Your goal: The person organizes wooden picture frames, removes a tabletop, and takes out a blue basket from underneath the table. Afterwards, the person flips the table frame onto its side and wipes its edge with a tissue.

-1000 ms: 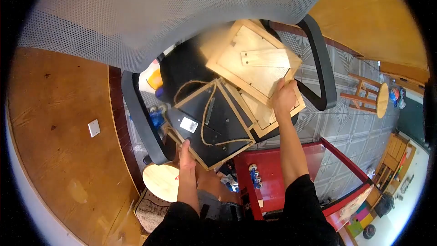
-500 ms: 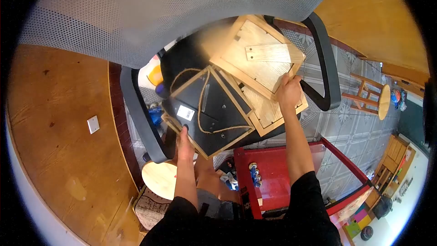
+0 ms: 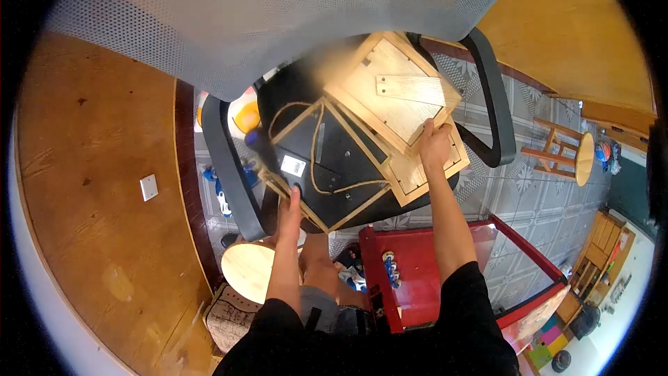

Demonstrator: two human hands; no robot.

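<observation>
My left hand [image 3: 289, 217] grips the lower left edge of a picture frame [image 3: 327, 198] with a black back, a white label and a thin wooden rim. A twine cord [image 3: 314, 157] loops across that back. My right hand [image 3: 435, 145] is closed on the lower right edge of a light wooden photo frame [image 3: 376, 108], whose back with its stand strip faces up. Beneath it lies another wooden frame [image 3: 410, 179], partly covered. All of these are over the black seat of an office chair [image 3: 285, 94], between its armrests.
The chair's grey mesh back [image 3: 278, 21] rises in front, with a black armrest [image 3: 495, 97] at right and another [image 3: 233, 174] at left. A red-framed table [image 3: 417, 285] stands below right. Round wooden stools [image 3: 249, 270] [image 3: 584, 159] stand on the tiled floor; a wooden panel [image 3: 104, 181] is at left.
My left hand and the black-backed frame have shifted slightly right and up. The left armrest also appears further right. My right hand keeps its hold on the wooden photo frame.
</observation>
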